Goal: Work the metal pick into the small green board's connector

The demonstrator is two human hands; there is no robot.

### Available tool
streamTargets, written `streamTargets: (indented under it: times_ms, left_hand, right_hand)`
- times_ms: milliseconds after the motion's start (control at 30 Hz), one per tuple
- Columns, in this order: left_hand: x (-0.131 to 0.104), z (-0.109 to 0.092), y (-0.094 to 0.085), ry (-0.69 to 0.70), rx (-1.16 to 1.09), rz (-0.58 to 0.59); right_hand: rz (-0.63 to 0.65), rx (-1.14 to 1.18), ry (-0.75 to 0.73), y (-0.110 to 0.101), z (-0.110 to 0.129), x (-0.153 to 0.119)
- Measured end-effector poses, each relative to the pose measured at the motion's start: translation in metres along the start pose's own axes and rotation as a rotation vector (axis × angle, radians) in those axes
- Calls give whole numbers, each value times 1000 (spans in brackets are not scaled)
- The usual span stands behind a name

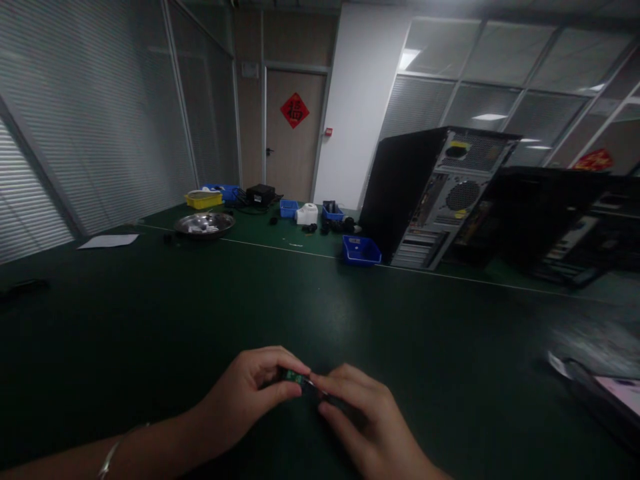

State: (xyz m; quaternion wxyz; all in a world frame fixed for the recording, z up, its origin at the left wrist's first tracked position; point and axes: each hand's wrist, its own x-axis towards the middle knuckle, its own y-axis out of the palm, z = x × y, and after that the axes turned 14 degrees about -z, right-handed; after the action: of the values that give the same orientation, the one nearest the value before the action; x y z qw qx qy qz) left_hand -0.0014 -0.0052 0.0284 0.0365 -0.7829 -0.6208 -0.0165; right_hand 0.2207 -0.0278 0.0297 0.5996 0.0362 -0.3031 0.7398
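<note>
Above the near part of the green table, my left hand point(260, 380) pinches a small green circuit board point(294, 377) between thumb and fingers. My right hand point(360, 413) is closed on a thin dark tool with a shiny metal tip point(311, 383). That tip meets or nearly meets the right end of the board; whether they touch, I cannot tell. The right fingers hide most of the tool, so its kind does not show. Both hands are close together, their fingertips almost touching.
A blue tray point(361, 251) stands beyond the hands, beside a tilted-looking black computer case point(410, 193). At the far left are a metal bowl point(204, 225), a white sheet point(109, 241) and a yellow basket point(203, 200). A clear plastic bag point(600, 350) lies right.
</note>
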Motion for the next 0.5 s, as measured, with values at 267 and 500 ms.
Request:
streamTargets:
  times_ms: [267, 500]
  left_hand:
    - [1, 3, 0, -91, -142, 3]
    - [0, -1, 2, -102, -96, -23]
  right_hand:
    - [3, 55, 0, 0, -2, -1]
    - [10, 32, -5, 0, 1, 0]
